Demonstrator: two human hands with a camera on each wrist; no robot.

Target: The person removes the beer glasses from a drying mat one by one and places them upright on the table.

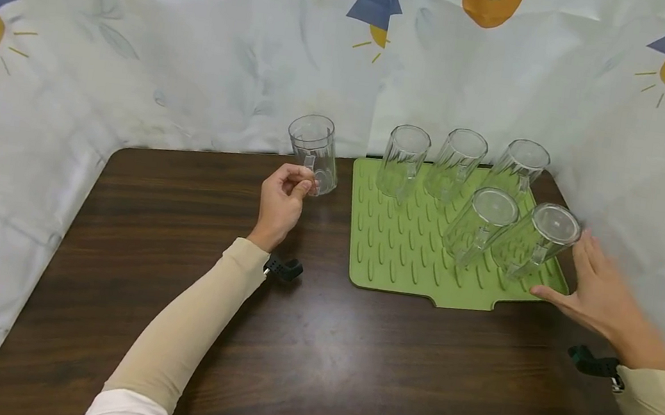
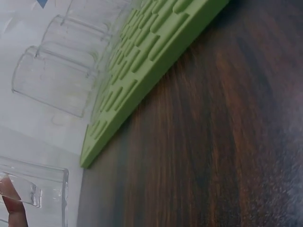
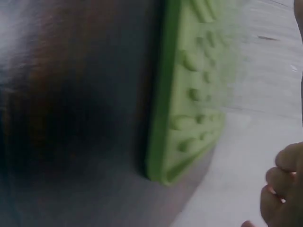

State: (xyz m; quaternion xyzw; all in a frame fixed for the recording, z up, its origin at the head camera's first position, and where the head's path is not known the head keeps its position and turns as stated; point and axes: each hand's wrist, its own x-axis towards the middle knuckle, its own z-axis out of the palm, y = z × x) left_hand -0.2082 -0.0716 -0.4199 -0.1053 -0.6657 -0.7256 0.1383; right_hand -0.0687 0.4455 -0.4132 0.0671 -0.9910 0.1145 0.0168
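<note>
My left hand [image 1: 281,206] pinches the handle of a clear glass mug [image 1: 314,141] standing on the table's back edge, left of a green drying mat [image 1: 391,264]. In the left wrist view, a finger [image 2: 14,203] shows at that mug's handle. On the mat stand several more glass mugs: three along the back, and two in front with their flat bases up. Beside the front right mug [image 1: 532,244] is my right hand [image 1: 607,296], thumb spread away from extended fingers, at the mat's right edge. The right wrist view catches only part of this hand [image 3: 284,184].
The dark wooden table [image 1: 312,359] stretches in front of the mat. White patterned cloth [image 1: 212,65] hangs close behind the table and along both sides. The mat has raised ridges and a tab on its front edge.
</note>
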